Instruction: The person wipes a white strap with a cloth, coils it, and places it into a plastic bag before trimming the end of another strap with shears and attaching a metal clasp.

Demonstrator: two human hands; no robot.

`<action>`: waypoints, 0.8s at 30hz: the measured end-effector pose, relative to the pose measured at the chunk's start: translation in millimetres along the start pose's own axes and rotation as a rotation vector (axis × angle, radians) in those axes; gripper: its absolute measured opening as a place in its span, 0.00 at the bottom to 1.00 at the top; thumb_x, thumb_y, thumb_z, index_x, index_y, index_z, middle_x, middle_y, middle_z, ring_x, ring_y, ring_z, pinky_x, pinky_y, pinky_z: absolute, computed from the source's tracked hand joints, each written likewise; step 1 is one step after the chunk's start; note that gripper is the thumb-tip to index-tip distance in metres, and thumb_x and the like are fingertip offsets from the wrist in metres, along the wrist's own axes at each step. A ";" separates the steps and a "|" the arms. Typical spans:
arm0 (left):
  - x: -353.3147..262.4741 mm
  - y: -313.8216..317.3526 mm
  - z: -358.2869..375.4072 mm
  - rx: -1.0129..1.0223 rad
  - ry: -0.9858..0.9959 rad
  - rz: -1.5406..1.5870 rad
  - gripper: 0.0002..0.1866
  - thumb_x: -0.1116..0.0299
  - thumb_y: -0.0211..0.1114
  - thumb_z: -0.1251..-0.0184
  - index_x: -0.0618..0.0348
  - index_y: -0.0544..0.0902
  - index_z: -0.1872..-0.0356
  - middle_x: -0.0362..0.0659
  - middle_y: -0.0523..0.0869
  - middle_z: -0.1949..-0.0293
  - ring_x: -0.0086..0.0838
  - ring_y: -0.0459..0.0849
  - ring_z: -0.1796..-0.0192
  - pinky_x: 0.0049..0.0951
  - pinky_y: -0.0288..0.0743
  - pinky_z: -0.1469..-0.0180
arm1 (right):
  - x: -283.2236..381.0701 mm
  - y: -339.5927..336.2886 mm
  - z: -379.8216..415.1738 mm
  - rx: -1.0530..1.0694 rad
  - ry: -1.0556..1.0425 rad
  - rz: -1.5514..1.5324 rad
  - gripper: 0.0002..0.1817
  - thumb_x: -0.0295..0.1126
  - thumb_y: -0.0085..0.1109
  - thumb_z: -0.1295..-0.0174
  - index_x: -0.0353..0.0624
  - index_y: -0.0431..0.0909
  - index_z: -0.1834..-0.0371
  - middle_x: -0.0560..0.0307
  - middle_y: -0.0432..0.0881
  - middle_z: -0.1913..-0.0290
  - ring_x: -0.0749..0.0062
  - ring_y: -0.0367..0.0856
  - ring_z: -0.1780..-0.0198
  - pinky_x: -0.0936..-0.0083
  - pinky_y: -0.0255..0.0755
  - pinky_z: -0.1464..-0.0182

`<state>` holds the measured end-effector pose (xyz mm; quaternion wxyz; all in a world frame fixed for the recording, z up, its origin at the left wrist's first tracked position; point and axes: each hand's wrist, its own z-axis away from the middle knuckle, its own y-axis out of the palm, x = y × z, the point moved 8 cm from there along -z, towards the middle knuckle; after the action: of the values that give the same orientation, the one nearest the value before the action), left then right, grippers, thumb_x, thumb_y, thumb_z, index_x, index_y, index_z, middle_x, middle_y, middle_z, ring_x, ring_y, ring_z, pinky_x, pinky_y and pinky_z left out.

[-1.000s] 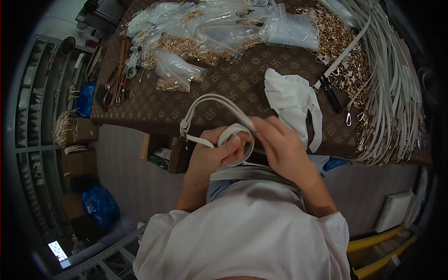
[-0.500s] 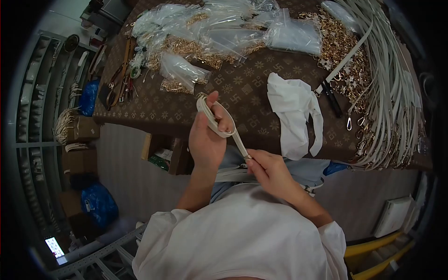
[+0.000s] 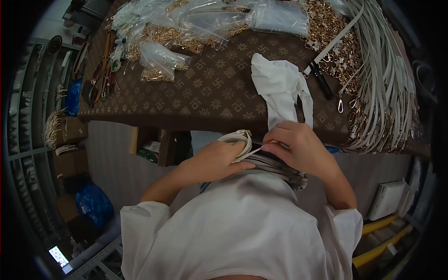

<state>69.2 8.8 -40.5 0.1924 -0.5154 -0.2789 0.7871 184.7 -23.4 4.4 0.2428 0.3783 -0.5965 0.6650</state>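
Left hand (image 3: 212, 158): fingers curled around a coiled white strap (image 3: 238, 140), gripping it.
Right hand (image 3: 301, 147): fingertips pinching the strap's loose end.
Strap location: between both hands, close to the body, below the table (image 3: 210, 88) edge, above a stack of straps (image 3: 280, 168) on the lap.
Progress: judged mostly coiled; a short tail remains unwound.
Orientation: coil roughly on edge; tail runs left-right toward the right hand.

No legible text, label, brand or number appears. The table cover (image 3: 210, 88) carries only a repeating woven pattern of stars, diamonds and crosses; the small lit screen (image 3: 58, 255) at lower left is too blurred to read.
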 end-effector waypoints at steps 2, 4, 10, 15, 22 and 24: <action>1.9 -2.4 -1.1 0.002 0.025 0.092 0.26 0.49 0.62 0.44 0.67 0.72 0.66 0.54 0.77 0.75 0.47 0.78 0.71 0.40 0.71 0.68 | 19.7 -12.0 -2.6 -0.122 -0.166 0.181 0.13 0.30 0.61 0.49 0.35 0.76 0.61 0.52 0.76 0.70 0.59 0.76 0.70 0.70 0.71 0.65; -3.6 4.9 -0.4 0.182 0.027 0.432 0.22 0.53 0.64 0.43 0.67 0.76 0.66 0.50 0.78 0.78 0.36 0.79 0.76 0.32 0.73 0.73 | 41.7 -10.4 -0.9 -0.248 -0.336 0.359 0.14 0.31 0.61 0.50 0.36 0.75 0.61 0.50 0.75 0.69 0.55 0.76 0.68 0.69 0.72 0.63; -5.0 15.8 12.3 0.614 -0.245 0.989 0.13 0.60 0.65 0.42 0.63 0.80 0.69 0.40 0.79 0.81 0.19 0.77 0.80 0.18 0.68 0.81 | 37.3 38.6 -0.6 0.214 -0.136 -0.042 0.19 0.35 0.60 0.46 0.31 0.70 0.57 0.43 0.76 0.62 0.53 0.79 0.67 0.65 0.73 0.66; 18.7 17.2 5.2 0.416 -0.279 1.063 0.18 0.57 0.66 0.43 0.66 0.79 0.67 0.38 0.78 0.81 0.19 0.78 0.76 0.18 0.71 0.74 | 14.4 50.1 -2.2 0.105 0.010 -0.010 0.13 0.33 0.56 0.41 0.31 0.70 0.65 0.45 0.77 0.76 0.55 0.79 0.76 0.67 0.72 0.74; 30.6 -47.3 14.6 -0.190 -0.079 1.033 0.20 0.73 0.69 0.49 0.69 0.77 0.54 0.41 0.83 0.64 0.23 0.80 0.60 0.23 0.73 0.52 | -20.8 28.4 -9.5 -0.006 0.445 -0.464 0.13 0.35 0.49 0.34 0.32 0.70 0.68 0.57 0.77 0.79 0.82 0.74 0.84 0.83 0.65 0.84; 33.2 -47.6 18.7 -0.174 -0.134 1.095 0.20 0.77 0.69 0.51 0.69 0.77 0.54 0.43 0.83 0.62 0.23 0.80 0.59 0.23 0.73 0.51 | -17.4 26.4 -13.6 -0.063 0.368 -0.559 0.15 0.34 0.51 0.35 0.32 0.68 0.73 0.53 0.74 0.84 0.79 0.74 0.84 0.80 0.66 0.81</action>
<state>39.7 60.6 -27.7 -0.3059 -0.5478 -0.0461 0.7773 171.7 -12.3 -25.5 0.5311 0.3932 -0.4358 0.6110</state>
